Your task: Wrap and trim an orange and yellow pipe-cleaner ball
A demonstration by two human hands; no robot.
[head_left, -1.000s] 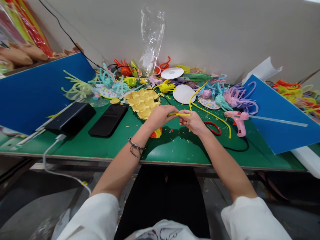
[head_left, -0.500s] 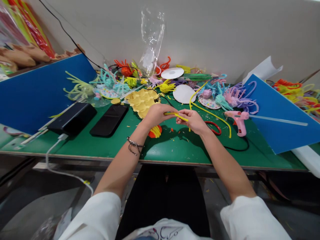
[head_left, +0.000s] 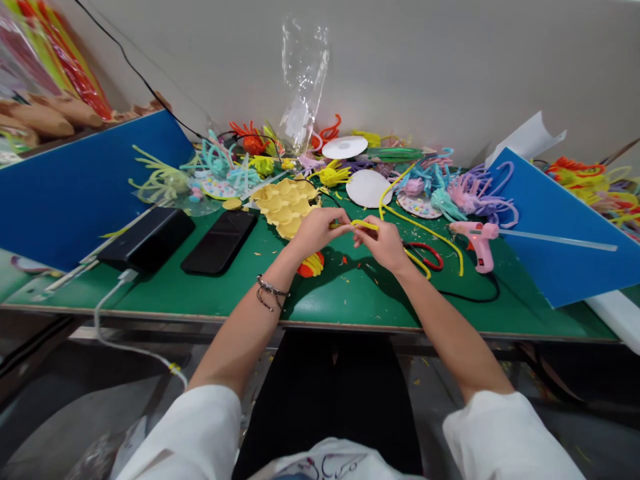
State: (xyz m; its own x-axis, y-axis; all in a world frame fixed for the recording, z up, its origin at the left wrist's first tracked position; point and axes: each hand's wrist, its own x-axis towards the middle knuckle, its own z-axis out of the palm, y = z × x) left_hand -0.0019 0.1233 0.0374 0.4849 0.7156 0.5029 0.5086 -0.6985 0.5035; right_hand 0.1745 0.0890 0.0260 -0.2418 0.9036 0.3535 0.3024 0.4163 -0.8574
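My left hand point(head_left: 316, 231) and my right hand point(head_left: 383, 241) meet above the green table point(head_left: 200, 293), both pinched on a yellow pipe cleaner point(head_left: 363, 224) bent between them. Its long tail point(head_left: 430, 233) trails right across the table. Under my left hand lies a small red and yellow pipe-cleaner piece point(head_left: 311, 265). A yellow moulded tray point(head_left: 286, 203) sits just behind my left hand. Red-handled scissors point(head_left: 426, 255) lie to the right of my right hand.
A pink glue gun point(head_left: 477, 241) with a black cord stands at the right. A black phone point(head_left: 220, 241) and a power bank point(head_left: 147, 238) lie at the left. Blue boards point(head_left: 550, 233) flank both sides. Heaps of coloured pipe cleaners point(head_left: 450, 190), white discs point(head_left: 367, 187) and a clear bag point(head_left: 303, 87) crowd the back.
My hands have drawn closer together and the yellow pipe cleaner between them has gone from straight to bent into a loop. A length of it now lies by the scissors.
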